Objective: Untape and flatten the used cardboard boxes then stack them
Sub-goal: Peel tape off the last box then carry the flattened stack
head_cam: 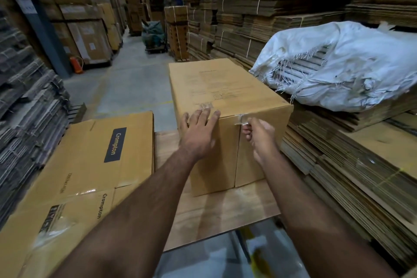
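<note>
Both forearms reach forward from the bottom edge. Left hand [198, 135] lies flat, fingers straight, pressing the near top edge of the upright cardboard box [225, 92] beside a barcode. Right hand [259, 135] sits just right of it, fingers curled, pinching the clear tape [242, 118] at the box's top seam; the tape end looks partly lifted, though blur makes that uncertain. Box stands on a wooden bench [225, 210]. Flattened Crompton box [85, 171] lies left of it. White woven sack [343, 67] rests on stacked cardboard to the right.
</note>
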`<state>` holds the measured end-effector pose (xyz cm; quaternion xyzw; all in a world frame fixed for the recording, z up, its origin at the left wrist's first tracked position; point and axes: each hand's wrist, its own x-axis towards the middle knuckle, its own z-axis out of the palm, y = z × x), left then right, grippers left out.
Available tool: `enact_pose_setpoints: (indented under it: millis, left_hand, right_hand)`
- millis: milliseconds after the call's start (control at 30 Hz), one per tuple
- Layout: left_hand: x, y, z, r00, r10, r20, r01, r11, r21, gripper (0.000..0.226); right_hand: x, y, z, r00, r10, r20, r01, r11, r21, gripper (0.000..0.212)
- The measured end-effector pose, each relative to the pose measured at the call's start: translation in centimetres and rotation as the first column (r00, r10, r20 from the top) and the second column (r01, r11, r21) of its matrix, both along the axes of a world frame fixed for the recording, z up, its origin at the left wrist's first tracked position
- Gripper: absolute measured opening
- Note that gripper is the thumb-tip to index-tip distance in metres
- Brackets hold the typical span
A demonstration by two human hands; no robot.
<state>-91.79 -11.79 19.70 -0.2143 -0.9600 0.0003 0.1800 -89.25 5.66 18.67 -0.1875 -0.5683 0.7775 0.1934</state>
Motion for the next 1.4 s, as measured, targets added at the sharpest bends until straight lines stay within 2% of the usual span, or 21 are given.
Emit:
enact_pose_setpoints:
  millis: [167,367,633,800,867,933,1000,1067,1167,1267,1400]
  left_hand:
    - [0.2,0.0,0.2,1.0,-0.008,0.009,0.008,1.0,0.012,0.083]
    - [-0.1,-0.2,0.1,0.999,-0.029,0.024,0.027,0.999,0.045,0.081]
    - [-0.5,-1.8,-0.1,0.993,-0.107,0.055,0.099,0.987,0.125,0.073]
    - [-0.8,-2.7,0.0,0.991,-0.106,0.079,0.091,0.98,0.18,0.071]
    - [-0.9,-2.8,0.0,0.989,-0.12,0.087,0.098,0.97,0.221,0.068]
    - [-0.8,-2.6,0.2,0.985,-0.134,0.105,0.099,0.952,0.288,0.064]
    - [-0.8,-2.4,0.4,0.981,-0.148,0.126,0.098,0.938,0.334,0.061]
    - [-0.6,-2.2,0.3,0.976,-0.175,0.131,0.114,0.918,0.379,0.055]
    - [-0.4,-2.0,0.4,0.974,-0.187,0.132,0.106,0.879,0.465,0.047]
    - [0.3,-1.7,0.3,0.981,-0.175,0.081,0.111,0.854,0.508,0.052]
    - [0.3,-2.6,-0.2,0.98,-0.187,0.063,0.125,0.836,0.534,0.047]
  right_hand:
    - [0.3,1.0,4.2,0.998,-0.007,-0.059,0.016,0.986,0.163,0.017]
    - [-1.2,2.0,6.7,0.999,-0.031,-0.032,0.041,0.927,0.373,0.019]
    - [-6.1,0.9,9.8,0.995,0.094,-0.04,-0.069,0.904,0.422,0.021]
    - [-9.2,0.4,8.6,0.971,0.208,0.121,-0.24,0.818,0.523,0.007]
    - [-9.6,0.4,7.4,0.944,0.269,0.193,-0.331,0.767,0.55,0.011]
    - [-9.6,0.7,7.0,0.919,0.321,0.23,-0.394,0.712,0.581,0.025]
    - [-9.1,1.6,7.5,0.874,0.424,0.235,-0.482,0.708,0.516,0.04]
    - [-8.1,3.0,8.3,0.831,0.527,0.179,-0.552,0.74,0.384,0.045]
    - [-6.5,4.6,8.8,0.877,0.479,0.031,-0.466,0.833,0.298,0.04]
    - [-5.5,4.7,8.4,0.909,0.416,0.01,-0.396,0.856,0.332,0.039]
    - [-5.0,3.6,8.7,0.892,0.437,0.113,-0.441,0.789,0.429,0.038]
